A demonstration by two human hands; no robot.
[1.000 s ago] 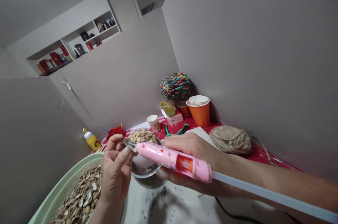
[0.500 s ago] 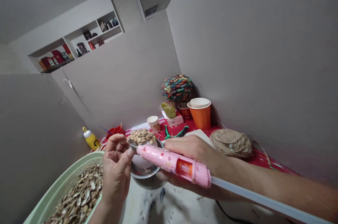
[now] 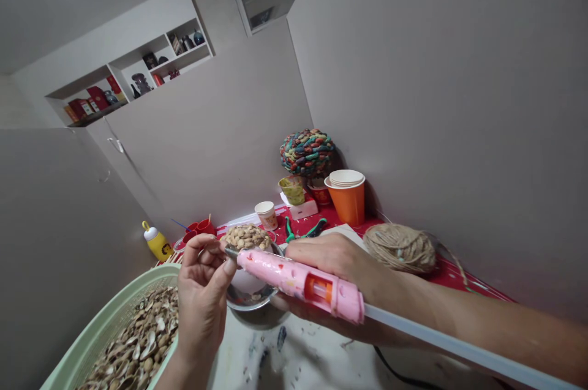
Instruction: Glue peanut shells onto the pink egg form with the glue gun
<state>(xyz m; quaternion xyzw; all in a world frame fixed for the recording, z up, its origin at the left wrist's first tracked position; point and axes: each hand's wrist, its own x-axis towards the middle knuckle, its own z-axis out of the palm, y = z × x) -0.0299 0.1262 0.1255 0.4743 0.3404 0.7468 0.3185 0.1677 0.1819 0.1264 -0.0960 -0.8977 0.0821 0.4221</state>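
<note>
My right hand (image 3: 328,258) is wrapped round a pink hot glue gun (image 3: 280,273), with a long translucent glue stick (image 3: 441,338) running out of its back end. The gun's metal nozzle meets the fingertips of my left hand (image 3: 204,292), which are pinched together; whatever they hold is hidden. Just behind the nozzle is a white ball (image 3: 247,281) whose top is covered with pale nut shells (image 3: 248,236). It rests in a metal bowl (image 3: 252,305). A green basket (image 3: 98,310) full of loose shells (image 3: 138,344) stands beside my left forearm.
At the back stand a multicoloured shell-covered ball (image 3: 307,152), an orange bucket (image 3: 348,203) with white cups, a paper cup (image 3: 266,216) and green-handled pliers (image 3: 305,229). A twine ball (image 3: 399,247) lies right, a yellow bottle (image 3: 157,242) left. A black cord (image 3: 399,376) crosses the white board.
Both hands keep nearly the same pose, with the nozzle still at the left fingertips. The whole view has shifted very slightly.
</note>
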